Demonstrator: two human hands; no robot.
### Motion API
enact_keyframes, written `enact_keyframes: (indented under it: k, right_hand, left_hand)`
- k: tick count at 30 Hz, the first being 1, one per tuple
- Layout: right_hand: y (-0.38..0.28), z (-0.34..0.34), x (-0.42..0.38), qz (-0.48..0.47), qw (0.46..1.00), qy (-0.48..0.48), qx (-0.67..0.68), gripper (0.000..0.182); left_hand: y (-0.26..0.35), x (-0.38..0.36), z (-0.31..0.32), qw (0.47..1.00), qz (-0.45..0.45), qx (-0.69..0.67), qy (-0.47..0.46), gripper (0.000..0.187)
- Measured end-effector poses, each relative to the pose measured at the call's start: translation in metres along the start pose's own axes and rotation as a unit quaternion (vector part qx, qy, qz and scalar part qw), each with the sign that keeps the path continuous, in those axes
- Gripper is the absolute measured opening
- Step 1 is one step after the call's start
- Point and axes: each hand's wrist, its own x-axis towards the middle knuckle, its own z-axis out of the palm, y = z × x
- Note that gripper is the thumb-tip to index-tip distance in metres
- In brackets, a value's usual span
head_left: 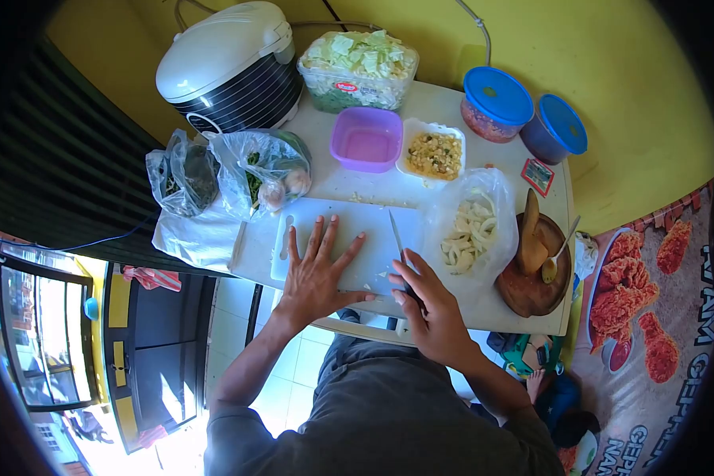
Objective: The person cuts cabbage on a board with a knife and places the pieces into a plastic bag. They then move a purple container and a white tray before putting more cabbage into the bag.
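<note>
My left hand (317, 274) lies flat with fingers spread on a white cutting board (373, 216). My right hand (435, 313) is wrapped round the dark handle of a knife (396, 231), whose blade points away from me over the board's right side. A few small pale scraps lie on the board near the knife. Just right of the knife, an open clear plastic bag (496, 198) holds sliced pale pieces that look like onion (470, 232). Farther right sits a brown mortar (523, 295) with a pestle (531, 238) and a spoon (559, 258) in it.
Behind the board stand a purple tub (366, 139), a white container of chopped yellowish food (434, 155), a box of cut cabbage (358, 71) and a rice cooker (226, 67). Plastic bags of vegetables (262, 170) lie left. Blue-lidded tubs (497, 99) stand back right. Another person (559, 397) is low at right.
</note>
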Motion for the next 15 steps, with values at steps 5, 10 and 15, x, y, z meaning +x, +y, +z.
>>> enact_keyframes:
  k: [5, 10, 15]
  right_hand:
    - [0.028, 0.015, 0.021, 0.021, 0.984, 0.098, -0.146, 0.047]
    - [0.042, 0.020, 0.022, 0.068, 0.956, 0.116, -0.262, 0.053]
    - [0.036, 0.034, 0.030, 0.105, 0.929, 0.151, -0.321, 0.051]
  left_hand:
    - [-0.018, 0.009, 0.001, 0.999, 0.052, 0.004, -0.002, 0.103]
    - [-0.032, 0.022, -0.001, 0.995, 0.096, -0.017, -0.028, 0.101]
    - [-0.051, 0.029, 0.002, 0.986, 0.167, -0.024, -0.017, 0.098]
